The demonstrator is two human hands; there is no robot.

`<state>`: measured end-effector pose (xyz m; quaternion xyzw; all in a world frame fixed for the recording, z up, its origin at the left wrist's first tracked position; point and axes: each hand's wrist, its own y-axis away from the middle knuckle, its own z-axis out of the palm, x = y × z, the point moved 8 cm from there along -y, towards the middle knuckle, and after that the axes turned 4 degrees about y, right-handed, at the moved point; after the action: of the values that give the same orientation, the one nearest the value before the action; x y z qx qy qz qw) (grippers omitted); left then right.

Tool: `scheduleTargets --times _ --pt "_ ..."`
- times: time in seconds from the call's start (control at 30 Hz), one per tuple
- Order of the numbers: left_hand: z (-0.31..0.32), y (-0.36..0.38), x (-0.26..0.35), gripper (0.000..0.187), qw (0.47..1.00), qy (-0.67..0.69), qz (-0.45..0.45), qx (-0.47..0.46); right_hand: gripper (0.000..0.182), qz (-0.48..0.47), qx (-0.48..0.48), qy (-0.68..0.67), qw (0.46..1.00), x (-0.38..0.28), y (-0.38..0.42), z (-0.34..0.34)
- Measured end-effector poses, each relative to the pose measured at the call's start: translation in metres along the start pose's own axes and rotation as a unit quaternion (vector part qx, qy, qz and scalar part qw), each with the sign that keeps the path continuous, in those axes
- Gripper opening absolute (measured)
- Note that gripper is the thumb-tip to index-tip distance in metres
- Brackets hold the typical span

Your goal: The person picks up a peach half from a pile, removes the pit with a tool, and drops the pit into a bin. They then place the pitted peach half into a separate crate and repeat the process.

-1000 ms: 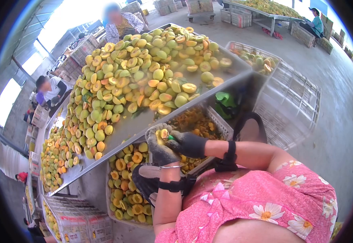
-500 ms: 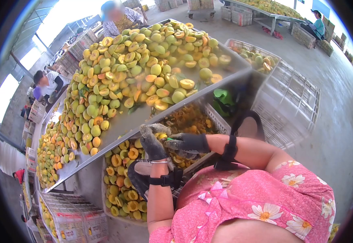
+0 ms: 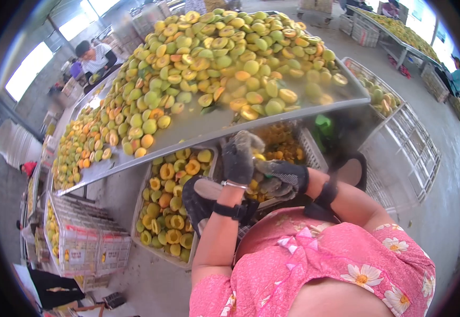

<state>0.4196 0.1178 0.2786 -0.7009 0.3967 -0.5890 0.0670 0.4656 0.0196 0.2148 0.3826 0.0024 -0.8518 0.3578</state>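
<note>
Both hands wear dark gloves with dirty pale fingers and meet in the middle, just below the metal table's front edge. Wrapped round a small yellow fruit piece [image 3: 259,157] is my left hand [image 3: 240,157]. My right hand [image 3: 283,177] touches it from the right with fingers closed; what it holds is hidden between the fingers. Beneath the hands sits a crate [image 3: 310,149] of orange-brown fruit pieces [image 3: 288,146]. Left of my left hand, another crate [image 3: 173,260] holds halved fruit [image 3: 173,222].
A metal table [image 3: 188,141] bears a heap of green-yellow fruit [image 3: 224,58]. At right are a fruit crate [image 3: 380,95] and a white plastic crate [image 3: 404,153]. Stacked crates [image 3: 90,245] stand lower left. A co-worker [image 3: 99,59] sits at upper left; another person [image 3: 456,79] is far right.
The view has shifted, so the table, crates and hands appear farther right. Both hands remain close together, and the yellow fruit piece is now more covered by the fingers.
</note>
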Motion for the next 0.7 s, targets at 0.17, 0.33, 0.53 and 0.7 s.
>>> scheduleTargets --times 0.17,0.33,0.53,0.7 --pt "0.028 0.015 -0.021 0.052 0.775 0.535 -0.336 0.007 0.034 -0.032 0.121 0.049 0.991 -0.002 -0.004 -0.017" --pt "-0.028 0.009 -0.04 0.053 0.702 0.614 -0.32 0.167 0.03 0.02 0.055 -0.006 0.998 -0.002 0.002 -0.001" --pt "-0.206 0.065 -0.096 0.053 0.806 0.429 -0.288 0.29 0.027 0.147 0.13 0.235 0.952 0.025 0.006 -0.064" --pt "-0.362 0.186 -0.226 0.051 0.882 -0.349 -0.265 0.175 0.03 0.159 0.214 0.36 0.894 0.031 0.014 -0.116"
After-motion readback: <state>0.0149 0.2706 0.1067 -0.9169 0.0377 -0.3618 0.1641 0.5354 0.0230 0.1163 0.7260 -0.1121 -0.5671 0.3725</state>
